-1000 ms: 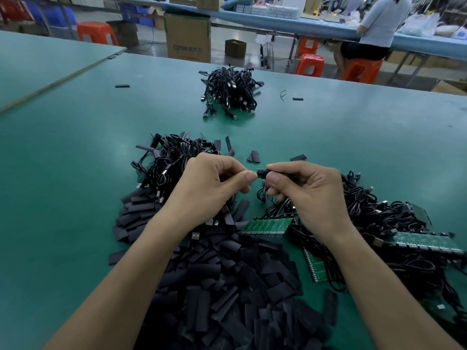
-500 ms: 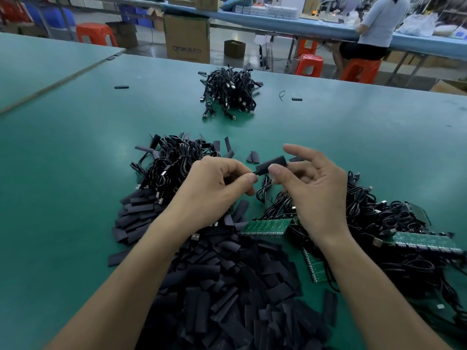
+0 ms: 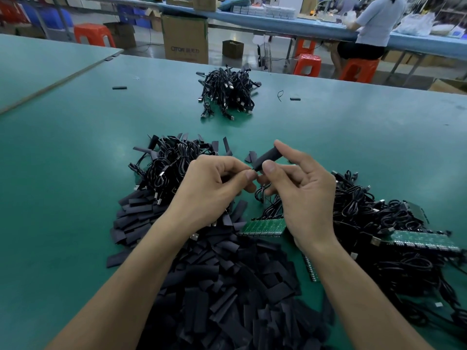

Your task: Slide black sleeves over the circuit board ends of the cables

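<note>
My right hand (image 3: pixel 300 195) pinches a black sleeve (image 3: pixel 265 159) between thumb and forefinger, tilted up to the right. My left hand (image 3: pixel 212 190) pinches the end of a black cable (image 3: pixel 260 194) right at the sleeve's lower mouth; that end is hidden by my fingertips. A large heap of flat black sleeves (image 3: pixel 227 286) lies under my forearms. Tangled black cables (image 3: pixel 166 168) lie left of my hands, and more cables with green circuit board strips (image 3: pixel 374 223) lie to the right. A green board strip (image 3: pixel 262 227) lies below my right hand.
A separate bundle of cables (image 3: pixel 227 93) sits farther back on the green table (image 3: pixel 63 173). Loose sleeves (image 3: pixel 119 87) lie scattered near it. Beyond the table edge stand a cardboard box (image 3: pixel 185 37), red stools (image 3: pixel 307 64) and a seated person (image 3: pixel 374 26) at another bench.
The sleeve went from level to tilted up to the right, and my right hand's other fingers spread out from it. Both hands rose slightly.
</note>
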The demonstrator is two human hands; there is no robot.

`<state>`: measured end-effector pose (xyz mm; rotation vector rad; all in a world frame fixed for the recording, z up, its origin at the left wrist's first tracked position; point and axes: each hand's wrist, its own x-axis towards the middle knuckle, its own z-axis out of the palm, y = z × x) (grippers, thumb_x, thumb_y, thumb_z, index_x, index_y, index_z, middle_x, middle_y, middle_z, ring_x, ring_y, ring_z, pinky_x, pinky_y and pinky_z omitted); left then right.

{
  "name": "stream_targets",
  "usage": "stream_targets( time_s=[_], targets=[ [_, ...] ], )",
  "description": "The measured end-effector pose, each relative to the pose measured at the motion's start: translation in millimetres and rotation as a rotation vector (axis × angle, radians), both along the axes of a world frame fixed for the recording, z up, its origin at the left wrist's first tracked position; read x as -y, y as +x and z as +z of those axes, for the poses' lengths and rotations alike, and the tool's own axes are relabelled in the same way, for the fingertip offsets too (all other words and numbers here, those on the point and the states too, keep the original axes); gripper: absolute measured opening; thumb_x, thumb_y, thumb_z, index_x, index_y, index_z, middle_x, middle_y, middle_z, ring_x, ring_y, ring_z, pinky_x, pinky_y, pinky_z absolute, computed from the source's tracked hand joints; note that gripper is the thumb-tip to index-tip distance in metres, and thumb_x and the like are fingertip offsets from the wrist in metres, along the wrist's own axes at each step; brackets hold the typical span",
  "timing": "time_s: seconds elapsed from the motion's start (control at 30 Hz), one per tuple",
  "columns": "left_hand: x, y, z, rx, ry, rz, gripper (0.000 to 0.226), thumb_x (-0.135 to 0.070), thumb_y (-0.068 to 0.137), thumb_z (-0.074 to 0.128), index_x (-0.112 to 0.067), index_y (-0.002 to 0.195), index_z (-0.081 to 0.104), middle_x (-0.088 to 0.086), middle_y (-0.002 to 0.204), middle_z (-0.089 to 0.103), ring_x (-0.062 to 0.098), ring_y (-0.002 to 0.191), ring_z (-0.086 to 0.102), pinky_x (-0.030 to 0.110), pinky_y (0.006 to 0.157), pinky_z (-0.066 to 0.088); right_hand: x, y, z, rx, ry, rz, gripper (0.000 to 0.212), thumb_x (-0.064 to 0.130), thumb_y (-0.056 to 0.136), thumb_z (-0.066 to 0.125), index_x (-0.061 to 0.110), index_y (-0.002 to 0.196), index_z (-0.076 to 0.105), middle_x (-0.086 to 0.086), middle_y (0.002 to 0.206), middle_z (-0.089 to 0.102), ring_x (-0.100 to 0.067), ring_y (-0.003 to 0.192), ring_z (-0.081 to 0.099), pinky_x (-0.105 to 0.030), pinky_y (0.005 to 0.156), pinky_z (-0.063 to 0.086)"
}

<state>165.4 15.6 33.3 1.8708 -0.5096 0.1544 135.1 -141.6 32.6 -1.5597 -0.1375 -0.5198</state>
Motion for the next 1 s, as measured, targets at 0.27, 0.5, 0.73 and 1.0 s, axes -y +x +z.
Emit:
stream_targets(
  time_s=[0.27,0.5,0.73,1.0],
  targets=[
    [-13,3,3,-0.077,0.143,-0.047,0.034,-0.042,0.076,0.084,-0.034,0.106,0.07,-0.014,0.096,0.072,-0.003,0.09,0.066,0.02,0.079,0.056,6,7,10,-0.051,0.118,0.006,0.02,0.01,0.093,0.067,0.022,0.101,0.054,-0.001,0.079,0.074,-0.016,0.067,0.068,-0.023,0.059,0.049],
    [-13,6,2,-0.102,0.228,0.017,0.012,-0.027,0.09,0.074,-0.036,0.09,0.066,-0.013,0.082,0.069,-0.004,0.074,0.065,0.008,0.061,0.049,11,9,20,-0.038,0.266,0.04,0.018,0.002,0.096,0.06,0.016,0.099,0.049,0.0,0.074,0.072,-0.014,0.065,0.065,-0.023,0.06,0.049],
    [-20,14,6,-0.025,-0.061,0.228,0.017,-0.017,0.098,0.06,-0.032,0.092,0.063,-0.008,0.074,0.066,-0.003,0.055,0.056,0.017,0.049,0.047,12,6,17,-0.143,-0.064,-0.001,0.048,0.024,0.099,0.06,0.023,0.142,0.04,0.005,0.093,0.077,-0.009,0.086,0.072,-0.025,0.077,0.056],
    [-49,34,-9,0.008,-0.14,0.621,0.016,-0.028,0.094,0.068,-0.033,0.107,0.06,-0.01,0.087,0.069,0.009,0.058,0.066,0.04,0.07,0.061,10,-7,2,-0.447,-1.326,0.375,0.06,0.047,0.079,0.077,0.039,0.134,0.053,0.008,0.128,0.055,-0.014,0.123,0.047,-0.038,0.108,0.038]
  ],
)
